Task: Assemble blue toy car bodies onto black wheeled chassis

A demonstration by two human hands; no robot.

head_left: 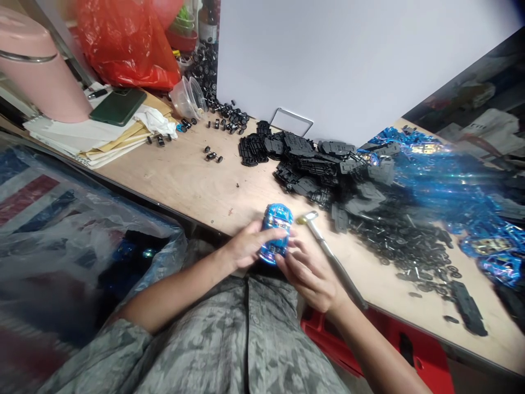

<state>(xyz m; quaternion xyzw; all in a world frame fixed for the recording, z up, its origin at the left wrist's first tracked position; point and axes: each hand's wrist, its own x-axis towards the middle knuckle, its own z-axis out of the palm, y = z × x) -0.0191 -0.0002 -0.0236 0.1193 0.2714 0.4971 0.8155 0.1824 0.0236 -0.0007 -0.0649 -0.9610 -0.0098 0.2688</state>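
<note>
A shiny blue toy car (275, 221) is held at the table's front edge, its roof side facing up. My left hand (250, 241) is closed around its left side, the thumb lying across the top. My right hand (307, 269) grips the lower right end of the car with its fingertips. Just right of the car, a hammer (328, 251) lies on the wooden table (192, 191), its head toward the back. Beyond it spreads a pile of black plastic car chassis (303, 158). The underside of the car is hidden.
Loose wheels and axles (394, 238) lie to the right, beside blue car shells (492, 246). Small wheel sets (213, 156) are scattered at the back left. A phone (118, 106) and a pink flask (45, 71) rest on papers. A plastic-lined bag (164, 241) stands left, below the table edge.
</note>
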